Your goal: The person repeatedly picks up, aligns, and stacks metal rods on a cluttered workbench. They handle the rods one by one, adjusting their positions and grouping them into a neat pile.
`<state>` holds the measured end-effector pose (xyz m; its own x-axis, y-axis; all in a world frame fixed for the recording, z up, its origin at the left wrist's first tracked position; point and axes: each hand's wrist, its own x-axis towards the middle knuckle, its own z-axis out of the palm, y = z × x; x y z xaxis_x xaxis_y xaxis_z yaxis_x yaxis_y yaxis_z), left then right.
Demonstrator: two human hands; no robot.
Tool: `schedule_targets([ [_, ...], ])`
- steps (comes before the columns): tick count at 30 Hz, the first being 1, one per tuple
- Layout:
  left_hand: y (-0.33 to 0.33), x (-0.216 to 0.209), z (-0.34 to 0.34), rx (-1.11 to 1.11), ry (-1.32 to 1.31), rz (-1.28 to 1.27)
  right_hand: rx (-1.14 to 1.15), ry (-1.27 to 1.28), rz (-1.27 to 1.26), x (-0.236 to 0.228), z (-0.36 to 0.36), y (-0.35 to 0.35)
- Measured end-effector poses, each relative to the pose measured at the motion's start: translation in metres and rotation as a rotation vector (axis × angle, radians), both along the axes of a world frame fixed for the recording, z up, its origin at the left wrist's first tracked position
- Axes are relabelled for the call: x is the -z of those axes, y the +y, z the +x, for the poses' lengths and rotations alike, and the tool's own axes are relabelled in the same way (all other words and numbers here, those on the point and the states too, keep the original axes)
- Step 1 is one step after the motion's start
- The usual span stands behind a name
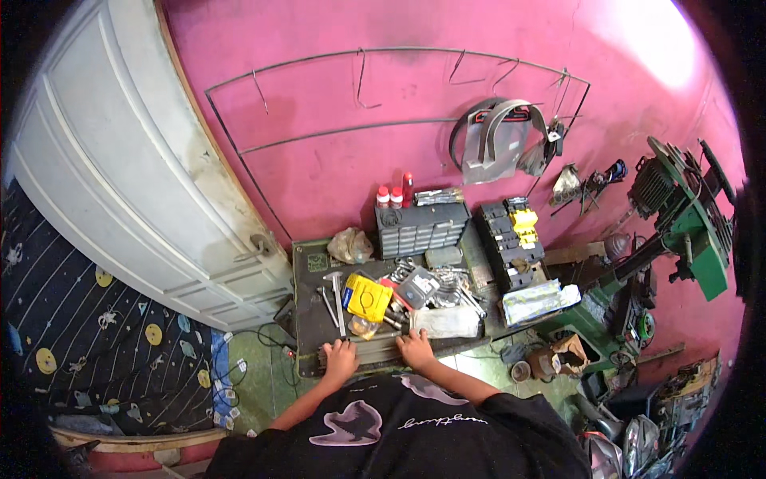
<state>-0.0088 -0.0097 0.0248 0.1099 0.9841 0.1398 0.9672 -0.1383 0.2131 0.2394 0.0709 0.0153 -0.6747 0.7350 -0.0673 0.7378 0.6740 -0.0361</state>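
A long grey piece with fine lengthwise lines, like a bundle of thin rods (375,352), lies along the near edge of the workbench (313,299). My left hand (341,359) grips its left part with curled fingers. Toward its other end, my right hand (416,350) is closed over it, next to a whitish flat packet (447,322). Just beyond the hands are a caliper-like metal tool (338,303), a yellow case (367,298), a dark grey case (418,287) and a small clear bag (363,328). Several spanners (456,289) are heaped behind the packet.
A grey drawer cabinet (423,231) stands at the back, with red bottles on top. A black-and-yellow organizer (511,243) is to its right. A green machine (678,215) leans in at right. The white door (152,168) is close on the left; cables (267,339) lie on the floor.
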Motion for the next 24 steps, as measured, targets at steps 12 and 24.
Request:
schedule_targets([
  [12, 0.007, 0.033, -0.018, 0.073, 0.131, 0.033, -0.096, -0.004, 0.105, 0.013, -0.001, 0.014],
  [24, 0.0, 0.041, -0.025, 0.135, 0.13, 0.056, -0.148, 0.015, -0.012, -0.009, -0.001, 0.011],
])
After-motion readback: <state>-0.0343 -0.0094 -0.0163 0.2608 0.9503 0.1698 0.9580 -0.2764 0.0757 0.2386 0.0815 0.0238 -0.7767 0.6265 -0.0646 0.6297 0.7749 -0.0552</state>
